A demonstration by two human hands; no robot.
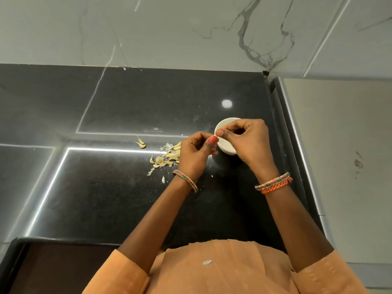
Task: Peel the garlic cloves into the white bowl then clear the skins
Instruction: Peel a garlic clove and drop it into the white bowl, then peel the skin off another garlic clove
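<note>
I've both hands pinching one garlic clove over the white bowl: left hand, right hand; it's small, slick, papery-skinned, best gripped at its tip.

You find no readable text, label, brand, number or sign anywhere here: nothing is printed on the white bowl, the dark tabletop, the marble wall or the orange clothing.
</note>
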